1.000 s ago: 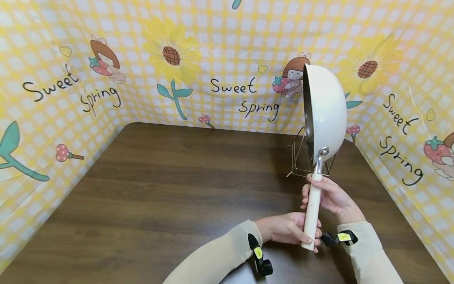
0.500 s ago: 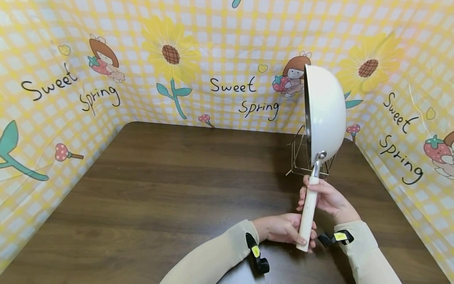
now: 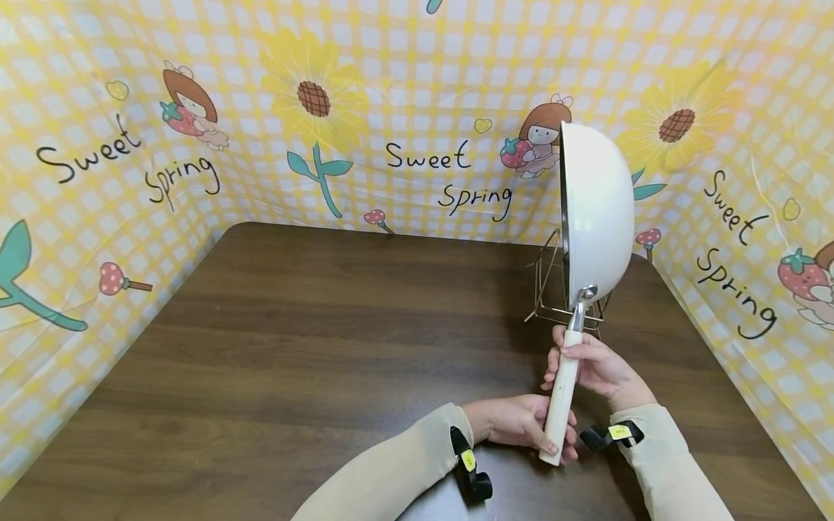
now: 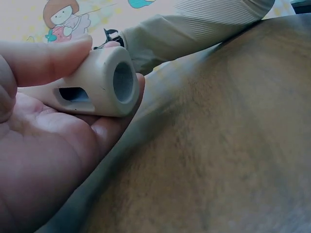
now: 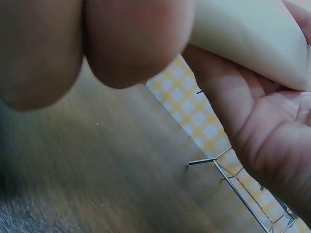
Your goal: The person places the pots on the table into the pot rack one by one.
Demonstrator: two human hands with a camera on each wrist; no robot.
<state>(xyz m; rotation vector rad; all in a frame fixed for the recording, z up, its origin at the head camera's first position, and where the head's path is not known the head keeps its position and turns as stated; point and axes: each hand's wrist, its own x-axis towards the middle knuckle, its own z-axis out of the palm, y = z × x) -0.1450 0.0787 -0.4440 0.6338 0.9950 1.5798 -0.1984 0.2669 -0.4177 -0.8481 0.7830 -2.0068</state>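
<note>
A white frying pan (image 3: 601, 210) stands on its side in the air, its dark inside turned left and its cream handle (image 3: 562, 401) slanting down toward me. My left hand (image 3: 521, 423) grips the handle's lower end, thumb on top and fingers beneath. Higher up, near the metal neck, my right hand (image 3: 602, 369) holds the same handle between thumb and curled fingers. The left wrist view shows the hollow end of the handle (image 4: 104, 85) under the thumb. Behind the pan's lower part is a wire rack (image 3: 539, 289), partly hidden by it.
The rack stands on the dark wooden table (image 3: 313, 340) at the back right; its wire legs (image 5: 243, 194) also show in the right wrist view. A yellow checked cloth (image 3: 417, 87) with printed flowers and lettering hangs around the table's back and sides.
The handle's lower end and both hands have shifted a little to the left. The pan has come slightly lower and turned, so less of its dark inside shows. The rack has stayed put.
</note>
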